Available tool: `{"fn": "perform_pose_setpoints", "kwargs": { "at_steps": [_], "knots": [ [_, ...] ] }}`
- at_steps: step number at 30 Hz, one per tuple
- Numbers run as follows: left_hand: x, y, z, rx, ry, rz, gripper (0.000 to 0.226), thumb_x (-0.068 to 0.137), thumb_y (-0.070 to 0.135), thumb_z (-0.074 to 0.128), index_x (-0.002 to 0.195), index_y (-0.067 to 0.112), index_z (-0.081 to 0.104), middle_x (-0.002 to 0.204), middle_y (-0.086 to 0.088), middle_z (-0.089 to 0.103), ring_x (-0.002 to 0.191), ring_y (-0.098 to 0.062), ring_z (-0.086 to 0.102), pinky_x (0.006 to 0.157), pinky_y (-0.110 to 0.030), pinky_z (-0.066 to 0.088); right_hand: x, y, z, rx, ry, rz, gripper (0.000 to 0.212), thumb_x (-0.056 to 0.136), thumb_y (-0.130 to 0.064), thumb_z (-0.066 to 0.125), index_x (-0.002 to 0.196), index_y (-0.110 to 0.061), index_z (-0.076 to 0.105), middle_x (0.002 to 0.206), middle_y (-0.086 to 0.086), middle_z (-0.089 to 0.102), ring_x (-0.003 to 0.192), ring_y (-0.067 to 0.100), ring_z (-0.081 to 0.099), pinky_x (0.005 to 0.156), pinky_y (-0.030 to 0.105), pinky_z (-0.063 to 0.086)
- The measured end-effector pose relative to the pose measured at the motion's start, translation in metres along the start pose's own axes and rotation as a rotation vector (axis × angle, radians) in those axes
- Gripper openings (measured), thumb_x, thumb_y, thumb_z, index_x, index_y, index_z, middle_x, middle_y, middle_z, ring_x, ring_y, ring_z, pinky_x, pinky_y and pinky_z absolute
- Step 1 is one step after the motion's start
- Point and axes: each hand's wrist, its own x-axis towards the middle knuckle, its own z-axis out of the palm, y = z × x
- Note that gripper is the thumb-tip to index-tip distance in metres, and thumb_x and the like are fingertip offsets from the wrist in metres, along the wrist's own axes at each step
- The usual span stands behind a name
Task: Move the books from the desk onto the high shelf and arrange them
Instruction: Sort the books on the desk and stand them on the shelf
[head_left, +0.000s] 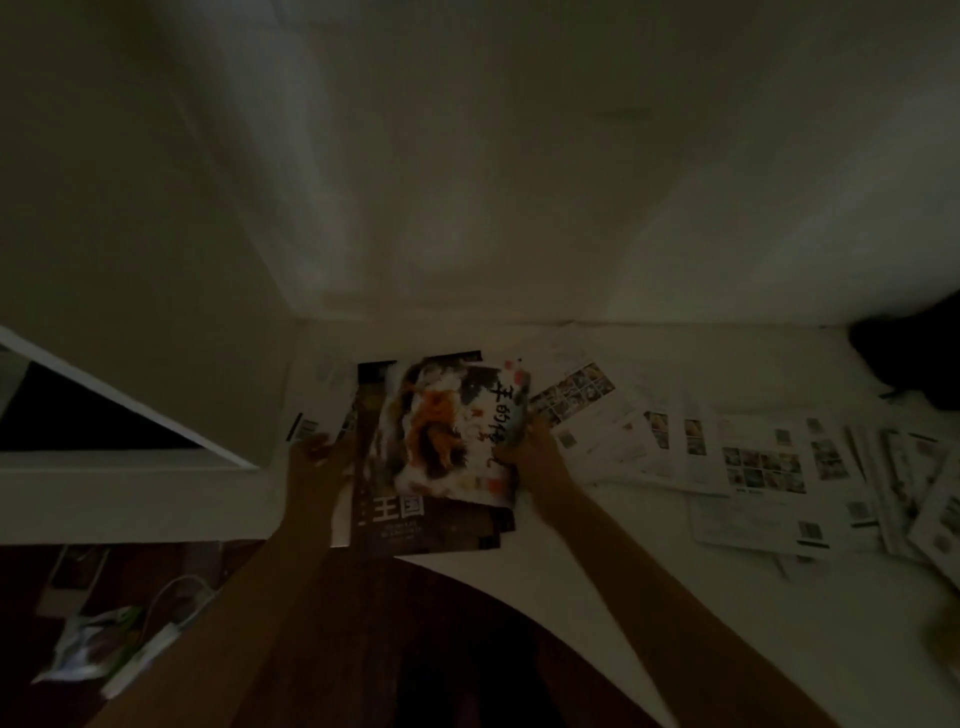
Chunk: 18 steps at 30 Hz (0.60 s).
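A small stack of books lies on the white desk (597, 582) near its left end. The top book (447, 431) has a white cover with an orange and dark picture and black characters. Under it is a dark book (410, 525) with white characters near its front edge. My left hand (319, 457) grips the stack's left edge. My right hand (527, 447) grips the right edge of the top book, fingers curled round it. The high shelf is out of view.
Many printed sheets with small photos (753, 462) are spread over the desk to the right. A dark object (909, 353) sits at the far right by the wall. A white ledge (130, 457) is on the left; cables and a packet (104, 644) lie on the dark floor.
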Motion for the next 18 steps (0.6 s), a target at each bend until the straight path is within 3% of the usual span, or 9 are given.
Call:
{"fn": "perform_pose_setpoints", "kwargs": {
  "at_steps": [2, 5, 8, 10, 12, 14, 16, 18],
  "knots": [
    [0.004, 0.002, -0.016, 0.127, 0.093, 0.064, 0.041, 0.089, 0.014, 0.06, 0.126, 0.003, 0.044, 0.111, -0.009, 0.051, 0.099, -0.022, 0.051, 0.085, -0.033, 0.04, 0.017, -0.022, -0.013, -0.379, -0.167, -0.009, 0.062, 0.089, 0.009, 0.049, 0.143, -0.008, 0.027, 0.137, 0.009, 0.037, 0.127, 0.035, 0.041, 0.086, 0.032, 0.045],
    [0.008, -0.002, -0.024, 0.323, 0.036, 0.11, 0.036, 0.089, 0.008, 0.06, 0.122, -0.001, 0.047, 0.117, -0.013, 0.05, 0.102, -0.025, 0.05, 0.081, -0.031, 0.036, 0.039, -0.052, -0.007, -0.987, -0.372, -0.153, 0.055, 0.096, -0.004, 0.045, 0.147, -0.015, 0.028, 0.149, 0.013, 0.031, 0.126, 0.034, 0.042, 0.091, 0.034, 0.043],
    [0.006, -0.01, -0.019, 0.414, -0.037, 0.127, 0.041, 0.087, 0.005, 0.061, 0.125, -0.001, 0.047, 0.128, -0.014, 0.047, 0.119, -0.03, 0.047, 0.087, -0.031, 0.037, 0.057, -0.061, 0.03, -1.374, -0.358, -0.383, 0.044, 0.099, -0.008, 0.039, 0.142, -0.015, 0.039, 0.117, 0.013, 0.055, 0.103, 0.034, 0.054, 0.08, 0.036, 0.044],
    [0.003, -0.014, -0.013, 0.434, -0.089, 0.115, 0.042, 0.087, 0.001, 0.06, 0.126, -0.003, 0.047, 0.122, -0.009, 0.048, 0.115, -0.025, 0.048, 0.082, -0.026, 0.037, 0.066, -0.051, 0.052, -1.427, -0.317, -0.501, 0.044, 0.092, -0.001, 0.05, 0.135, -0.01, 0.05, 0.107, 0.017, 0.059, 0.099, 0.037, 0.057, 0.081, 0.038, 0.049],
    [0.001, -0.015, -0.009, 0.477, -0.116, 0.131, 0.041, 0.087, 0.0, 0.059, 0.125, -0.006, 0.047, 0.119, -0.012, 0.051, 0.111, -0.026, 0.051, 0.08, -0.026, 0.038, 0.075, -0.024, 0.062, -1.399, -0.237, -0.722, 0.044, 0.069, 0.007, 0.07, 0.112, -0.001, 0.066, 0.105, 0.027, 0.063, 0.098, 0.046, 0.06, 0.081, 0.055, 0.051],
    [0.0, -0.014, -0.009, 0.545, -0.104, 0.169, 0.04, 0.087, 0.0, 0.06, 0.125, -0.003, 0.047, 0.115, -0.013, 0.052, 0.11, -0.025, 0.049, 0.084, -0.028, 0.037, 0.083, -0.001, 0.057, -1.302, -0.083, -0.8, 0.04, 0.056, 0.004, 0.076, 0.095, -0.002, 0.072, 0.1, 0.028, 0.066, 0.092, 0.046, 0.063, 0.079, 0.063, 0.05],
    [0.002, -0.013, -0.008, 0.621, -0.069, 0.259, 0.032, 0.088, -0.002, 0.057, 0.119, 0.0, 0.05, 0.107, -0.016, 0.053, 0.104, -0.024, 0.046, 0.084, -0.026, 0.035, 0.071, 0.002, 0.04, -1.213, 0.049, -0.724, 0.039, 0.062, -0.003, 0.078, 0.1, -0.004, 0.071, 0.109, 0.026, 0.064, 0.099, 0.043, 0.063, 0.086, 0.057, 0.047],
    [0.003, -0.011, 0.002, 0.643, -0.047, 0.349, 0.031, 0.088, -0.003, 0.056, 0.119, -0.003, 0.051, 0.115, -0.02, 0.05, 0.106, -0.026, 0.046, 0.088, -0.025, 0.034, 0.059, 0.003, 0.009, -1.074, 0.258, -0.566, 0.043, 0.081, -0.015, 0.067, 0.122, -0.005, 0.058, 0.132, 0.024, 0.05, 0.121, 0.04, 0.048, 0.104, 0.047, 0.036]
  ]
}}
